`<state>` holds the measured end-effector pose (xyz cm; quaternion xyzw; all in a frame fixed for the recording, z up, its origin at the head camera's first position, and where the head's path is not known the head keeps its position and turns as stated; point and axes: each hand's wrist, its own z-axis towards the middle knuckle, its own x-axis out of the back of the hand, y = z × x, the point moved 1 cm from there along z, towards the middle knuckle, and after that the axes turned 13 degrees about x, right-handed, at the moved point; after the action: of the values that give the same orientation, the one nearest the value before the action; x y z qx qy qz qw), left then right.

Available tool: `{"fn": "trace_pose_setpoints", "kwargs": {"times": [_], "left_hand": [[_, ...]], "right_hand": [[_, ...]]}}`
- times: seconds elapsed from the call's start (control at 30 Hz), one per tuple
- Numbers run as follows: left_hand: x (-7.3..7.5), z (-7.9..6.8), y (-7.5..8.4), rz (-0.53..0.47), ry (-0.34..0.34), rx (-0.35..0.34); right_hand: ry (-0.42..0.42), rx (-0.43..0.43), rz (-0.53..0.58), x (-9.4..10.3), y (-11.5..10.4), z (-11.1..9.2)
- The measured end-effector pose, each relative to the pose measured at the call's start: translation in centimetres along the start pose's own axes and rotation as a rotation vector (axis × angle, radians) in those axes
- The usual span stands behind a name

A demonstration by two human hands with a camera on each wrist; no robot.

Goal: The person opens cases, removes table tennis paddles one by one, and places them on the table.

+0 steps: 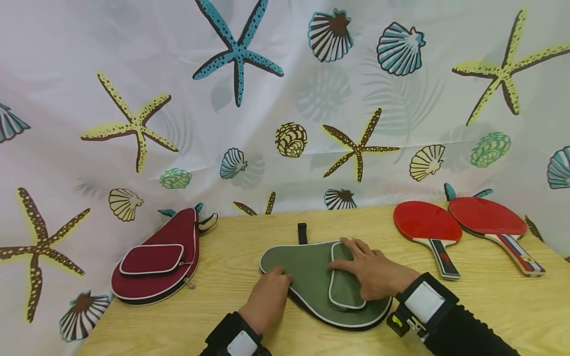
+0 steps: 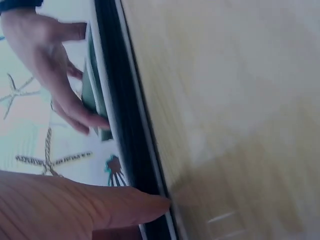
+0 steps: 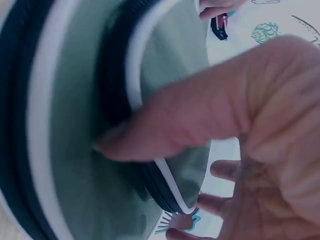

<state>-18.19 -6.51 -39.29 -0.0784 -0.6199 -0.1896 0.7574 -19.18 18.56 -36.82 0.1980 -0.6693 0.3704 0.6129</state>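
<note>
A green paddle-shaped case (image 1: 307,269) with white piping and a black zip band lies flat on the table, a raised pocket (image 1: 349,287) on its wide part. My left hand (image 1: 269,296) grips the case's near edge by the narrow end, its thumb (image 2: 135,205) against the black side band in the left wrist view. Spread over the pocket is my right hand (image 1: 369,272), fingers reaching across its top and far edge. In the right wrist view its thumb (image 3: 165,120) touches the pocket's zipped edge.
To the left lies a dark red case (image 1: 153,291) of the same shape with a zipped pocket. Two red table tennis bats (image 1: 427,222) lie at the back right, handles toward me. A white curtain (image 1: 276,99) with starfish and shells hangs behind the table (image 1: 213,296).
</note>
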Motion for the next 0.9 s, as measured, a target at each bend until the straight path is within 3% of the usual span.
{"fn": "trace_pose_setpoints", "kwargs": {"times": [0.17, 0.37, 0.43, 0.53, 0.67, 0.73, 0.9], "left_hand": [[0.0, -0.5, 1.2, -0.026, -0.076, -0.053], [0.3, -0.7, 2.0, -0.146, -0.145, -0.119], [0.4, -0.8, 2.4, -0.224, -0.163, -0.1], [0.5, -1.0, 3.0, -0.356, -0.244, -0.029], [0.6, -1.3, 3.7, -0.401, -0.367, 0.058], [0.5, -1.3, 3.8, -0.363, -0.366, 0.069], [0.1, -1.2, 3.3, -0.3, -0.272, 0.06]], "right_hand": [[-0.039, -0.054, 0.099, -0.1, -0.2, 0.1], [-0.009, -0.096, 0.078, -0.6, -0.9, 0.4], [0.009, -0.111, 0.073, -0.7, -1.3, 0.5], [0.036, -0.137, 0.055, -0.8, -2.1, 0.6], [0.075, -0.193, 0.008, -0.9, -3.1, 0.9], [0.087, -0.225, -0.02, -1.0, -3.4, 1.0], [0.109, -0.295, -0.066, -1.3, -4.0, 1.5]]}}
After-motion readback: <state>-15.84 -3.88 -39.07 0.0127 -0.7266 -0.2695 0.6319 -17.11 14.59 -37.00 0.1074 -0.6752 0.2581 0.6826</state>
